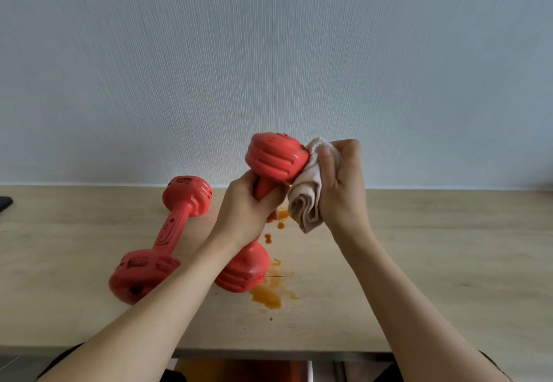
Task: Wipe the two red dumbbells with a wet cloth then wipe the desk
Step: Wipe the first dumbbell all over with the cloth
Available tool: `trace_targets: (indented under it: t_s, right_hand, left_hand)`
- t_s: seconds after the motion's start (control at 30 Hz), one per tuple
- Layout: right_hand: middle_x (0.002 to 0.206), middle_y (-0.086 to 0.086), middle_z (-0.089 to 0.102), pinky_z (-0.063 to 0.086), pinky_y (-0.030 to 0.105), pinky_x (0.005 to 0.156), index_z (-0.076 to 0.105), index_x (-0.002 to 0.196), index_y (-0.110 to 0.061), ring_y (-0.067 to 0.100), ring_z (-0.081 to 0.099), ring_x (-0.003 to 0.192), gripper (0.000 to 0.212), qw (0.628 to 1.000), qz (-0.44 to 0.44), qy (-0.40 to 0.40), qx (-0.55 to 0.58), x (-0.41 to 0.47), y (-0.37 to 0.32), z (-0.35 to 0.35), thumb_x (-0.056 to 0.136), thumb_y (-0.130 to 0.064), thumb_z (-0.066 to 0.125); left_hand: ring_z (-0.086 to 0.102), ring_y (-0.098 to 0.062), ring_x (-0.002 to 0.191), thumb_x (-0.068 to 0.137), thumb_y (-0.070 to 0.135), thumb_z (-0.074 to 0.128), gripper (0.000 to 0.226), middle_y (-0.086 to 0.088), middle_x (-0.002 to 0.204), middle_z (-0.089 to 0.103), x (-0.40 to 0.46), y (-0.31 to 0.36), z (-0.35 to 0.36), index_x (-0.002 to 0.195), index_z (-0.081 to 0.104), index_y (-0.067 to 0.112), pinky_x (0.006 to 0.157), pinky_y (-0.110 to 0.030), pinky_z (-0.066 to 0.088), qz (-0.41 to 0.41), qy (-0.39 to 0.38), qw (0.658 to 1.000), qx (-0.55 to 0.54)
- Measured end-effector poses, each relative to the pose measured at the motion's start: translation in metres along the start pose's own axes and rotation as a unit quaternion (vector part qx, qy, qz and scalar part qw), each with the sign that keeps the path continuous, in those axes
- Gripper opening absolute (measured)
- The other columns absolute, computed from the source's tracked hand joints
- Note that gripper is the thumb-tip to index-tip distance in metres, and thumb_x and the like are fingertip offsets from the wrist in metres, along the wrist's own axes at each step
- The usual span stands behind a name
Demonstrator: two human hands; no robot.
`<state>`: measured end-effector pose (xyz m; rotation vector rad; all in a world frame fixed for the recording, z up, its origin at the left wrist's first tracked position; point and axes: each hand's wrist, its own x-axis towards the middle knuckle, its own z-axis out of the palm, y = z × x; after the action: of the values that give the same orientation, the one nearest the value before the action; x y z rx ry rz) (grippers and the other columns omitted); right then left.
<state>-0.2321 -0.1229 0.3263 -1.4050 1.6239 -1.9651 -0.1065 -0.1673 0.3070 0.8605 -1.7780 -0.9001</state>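
My left hand grips the handle of one red dumbbell, held tilted with its upper head raised and its lower head resting on the wooden desk. My right hand holds a folded beige cloth pressed against the right side of the raised head. The second red dumbbell lies flat on the desk to the left, untouched. An orange spill with scattered drops stains the desk beside the lower head.
A pale textured wall rises right behind the desk. A dark object pokes in at the far left edge. The desk's front edge runs below my forearms, with an open drawer or shelf under it.
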Motion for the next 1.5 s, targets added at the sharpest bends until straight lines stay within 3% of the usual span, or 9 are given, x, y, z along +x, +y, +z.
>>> trace_targets:
  t_s: [0.3,0.43,0.63,0.73,0.87,1.03,1.13,1.3,1.5]
  right_hand:
    - [0.079,0.009,0.063,0.053,0.047,0.069,0.053,0.088,-0.012,0.025,0.062,0.073,0.007,0.991,0.093,-0.092,0.037,0.013,0.02,-0.007,0.094,-0.01,0.051]
    - [0.082,0.012,0.066,0.052,0.051,0.075,0.057,0.087,-0.014,0.03,0.064,0.079,0.009,0.995,0.099,-0.029,-0.011,0.019,0.027,-0.011,0.09,-0.02,0.053]
    - [0.075,-0.006,0.064,0.047,0.023,0.064,0.061,0.09,-0.019,0.006,0.06,0.069,0.005,0.999,0.027,0.023,0.021,0.012,0.004,-0.024,0.092,-0.021,0.057]
    - [0.085,-0.004,0.063,0.044,0.018,0.067,0.063,0.095,-0.019,0.003,0.057,0.074,0.006,0.998,-0.049,-0.026,-0.042,-0.008,-0.008,-0.011,0.091,-0.02,0.058]
    - [0.092,-0.001,0.056,0.037,0.009,0.067,0.063,0.095,-0.011,0.002,0.05,0.076,0.01,0.979,-0.173,-0.026,-0.109,-0.02,-0.01,0.001,0.088,-0.012,0.056]
    - [0.084,0.003,0.063,0.044,0.025,0.067,0.063,0.093,-0.014,0.013,0.057,0.075,0.008,0.993,-0.046,-0.03,-0.102,-0.001,0.003,-0.005,0.091,-0.016,0.056]
    - [0.075,-0.01,0.063,0.043,0.017,0.063,0.062,0.088,-0.02,-0.001,0.058,0.07,0.004,0.998,-0.006,0.017,-0.066,0.01,0.0,-0.019,0.09,-0.019,0.059]
    - [0.082,-0.013,0.064,0.044,0.013,0.068,0.062,0.091,-0.02,-0.005,0.059,0.075,0.006,0.995,-0.077,0.053,0.043,0.003,-0.026,-0.038,0.091,-0.016,0.058]
    - [0.087,-0.009,0.061,0.044,0.022,0.075,0.066,0.084,-0.017,0.009,0.06,0.083,0.011,0.98,-0.179,-0.02,-0.09,-0.013,-0.041,-0.018,0.085,-0.011,0.057]
  left_hand:
    - [0.055,-0.013,0.044,0.078,0.033,0.066,0.022,-0.001,0.049,0.058,0.001,-0.007,-0.004,0.075,0.059,0.012,0.05,-0.02,0.044,0.033,-0.067,0.996,-0.053]
    - [0.06,-0.013,0.053,0.078,0.026,0.065,0.021,0.0,0.055,0.062,0.0,-0.007,-0.008,0.078,0.06,0.006,0.054,-0.022,0.05,0.011,-0.078,0.992,-0.1]
    - [0.065,-0.01,0.085,0.072,0.038,0.065,0.03,0.005,0.079,0.07,0.002,-0.013,-0.019,0.094,0.064,0.017,0.082,-0.032,0.052,-0.072,-0.103,0.981,-0.147]
    - [0.058,-0.006,0.059,0.086,0.02,0.059,0.009,0.002,0.063,0.059,0.003,-0.004,-0.013,0.08,0.059,0.013,0.063,-0.023,0.05,-0.086,-0.053,0.985,-0.143]
    - [0.046,-0.005,0.04,0.089,0.009,0.053,0.024,0.006,0.046,0.05,0.005,-0.002,-0.007,0.065,0.053,0.013,0.043,-0.015,0.04,-0.077,0.018,0.995,-0.061]
    - [0.047,-0.011,0.041,0.085,0.014,0.058,0.035,0.001,0.04,0.049,0.003,-0.007,-0.005,0.051,0.051,0.011,0.048,-0.02,0.041,-0.023,-0.018,0.999,-0.032]
    - [0.049,-0.007,0.041,0.081,0.018,0.061,0.032,0.003,0.041,0.051,0.002,-0.007,-0.002,0.052,0.051,0.014,0.049,-0.017,0.041,0.009,-0.034,0.999,0.001]
    - [0.054,-0.004,0.048,0.077,0.039,0.056,0.022,0.006,0.049,0.056,0.003,-0.009,-0.002,0.07,0.052,0.019,0.05,-0.016,0.04,0.004,-0.001,0.999,0.035]
    - [0.053,-0.005,0.057,0.08,0.051,0.046,0.033,0.015,0.069,0.052,-0.006,-0.012,0.005,0.099,0.04,0.026,0.051,-0.017,0.034,0.07,0.016,0.989,0.132]
